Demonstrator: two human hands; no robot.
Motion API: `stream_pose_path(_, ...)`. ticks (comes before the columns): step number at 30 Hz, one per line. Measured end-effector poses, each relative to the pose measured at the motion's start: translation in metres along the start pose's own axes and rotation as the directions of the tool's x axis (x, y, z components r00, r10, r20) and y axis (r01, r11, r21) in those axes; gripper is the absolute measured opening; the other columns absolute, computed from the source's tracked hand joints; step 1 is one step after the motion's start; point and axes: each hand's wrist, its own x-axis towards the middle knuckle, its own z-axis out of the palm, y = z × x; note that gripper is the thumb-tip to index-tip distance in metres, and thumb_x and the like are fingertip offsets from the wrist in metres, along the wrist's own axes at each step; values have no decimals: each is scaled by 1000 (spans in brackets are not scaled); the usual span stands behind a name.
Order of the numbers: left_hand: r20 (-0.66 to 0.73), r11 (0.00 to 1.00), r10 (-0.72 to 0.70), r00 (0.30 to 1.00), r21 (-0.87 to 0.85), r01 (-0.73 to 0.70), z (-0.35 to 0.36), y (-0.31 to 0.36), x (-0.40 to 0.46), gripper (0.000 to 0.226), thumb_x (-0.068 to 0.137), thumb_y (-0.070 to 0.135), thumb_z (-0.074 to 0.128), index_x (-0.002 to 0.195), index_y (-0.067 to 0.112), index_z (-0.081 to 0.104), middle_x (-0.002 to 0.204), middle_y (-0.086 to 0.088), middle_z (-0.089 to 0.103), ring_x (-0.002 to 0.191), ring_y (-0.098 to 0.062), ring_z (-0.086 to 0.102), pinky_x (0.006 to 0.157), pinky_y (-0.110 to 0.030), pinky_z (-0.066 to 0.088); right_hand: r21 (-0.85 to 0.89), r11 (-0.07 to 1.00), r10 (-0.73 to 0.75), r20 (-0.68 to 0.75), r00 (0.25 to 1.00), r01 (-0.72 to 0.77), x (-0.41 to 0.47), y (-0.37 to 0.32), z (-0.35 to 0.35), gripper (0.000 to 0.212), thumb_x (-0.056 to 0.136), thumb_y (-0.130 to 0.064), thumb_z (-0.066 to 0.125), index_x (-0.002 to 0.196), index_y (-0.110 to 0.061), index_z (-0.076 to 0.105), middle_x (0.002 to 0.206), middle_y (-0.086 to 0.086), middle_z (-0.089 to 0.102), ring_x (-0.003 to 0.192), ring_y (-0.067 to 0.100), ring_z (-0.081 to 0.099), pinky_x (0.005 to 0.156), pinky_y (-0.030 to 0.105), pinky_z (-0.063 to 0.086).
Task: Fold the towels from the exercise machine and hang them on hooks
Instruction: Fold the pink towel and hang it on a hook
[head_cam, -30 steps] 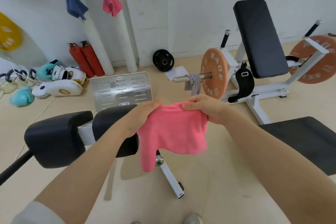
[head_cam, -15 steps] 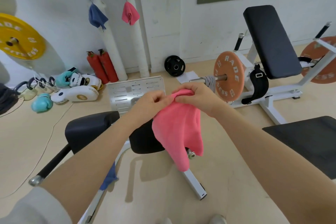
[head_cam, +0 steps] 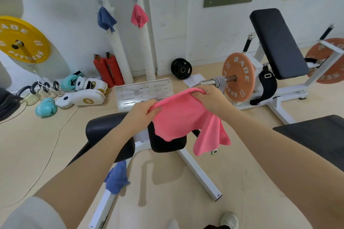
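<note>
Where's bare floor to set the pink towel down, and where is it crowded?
Bare floor right of the white frame leg, below the black seat pad. Another patch left of the roller pads, crossed by a cord. Crowded along the wall: boxing gloves, extinguishers, metal plate.

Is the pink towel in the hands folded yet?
Not neatly. The pink towel is held along its top edge by the left hand and right hand; its lower corners hang unevenly.
</note>
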Motion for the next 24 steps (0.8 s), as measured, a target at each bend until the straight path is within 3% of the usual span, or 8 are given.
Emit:
stream_pose_path(4,-49,939,-175,983,-308,152,-11,3,3,21,97,11,39,86,16,57,77,2,54,71,-11,50,68,-22,41,-42,999,32,-42,999,-34,0,-2,1,31,93,-34,47,91,-4,57,75,2,56,71,19,51,59,26,37)
stream_pose_path(6,10,782,-242,970,-591,201,-15,9,4,31,95,1,34,85,15,59,78,-2,57,74,-14,54,74,-28,46,-70,996,41,-60,997,-45,0,1,1,29,92,-36,49,87,-7,53,70,-3,50,64,12,45,55,23,32)
stream_pose_path(9,65,478,-331,941,-849,227,-22,26,8,31,91,2,36,82,14,63,69,-3,59,66,-15,53,64,-28,44,-101,994,33,-91,995,-42,0,2,-2,25,93,-31,47,91,-8,53,68,-3,49,63,15,45,53,25,32)
stream_pose_path(13,144,238,-456,878,-931,276,-25,51,17,26,88,17,50,65,17,64,49,3,61,49,-10,58,56,-24,45,-139,989,30,-166,986,-54,3,5,-9,16,93,-17,40,98,-5,49,74,4,53,67,21,49,61,33,40)
stream_pose_path(18,52,47,-490,870,-995,86,-21,59,29,41,89,17,46,52,17,63,46,5,56,45,-9,55,48,-18,46,-261,943,147,-230,962,-206,9,31,-30,15,87,-6,36,76,-8,46,69,6,50,69,27,49,60,32,37)
stream_pose_path(21,60,-78,-465,883,-997,26,-17,60,25,57,90,14,37,41,20,64,45,6,57,47,-8,55,46,-14,46,-168,967,157,-208,965,-193,13,37,-34,21,90,-7,35,86,-2,55,77,11,56,74,26,50,64,34,36)
stream_pose_path(23,84,-67,-470,879,-996,60,-16,62,29,49,90,11,36,52,19,68,50,5,59,52,-9,56,51,-16,46,7,982,188,-203,961,-190,14,30,-35,22,91,-7,35,91,-6,57,80,6,55,72,19,47,63,32,33)
stream_pose_path(24,86,13,-475,876,-994,104,-15,62,34,39,89,9,37,68,17,69,57,4,63,57,-9,57,55,-19,47,87,981,189,-209,960,-174,15,24,-35,22,91,-8,36,89,-9,57,77,4,53,70,17,45,61,31,32)
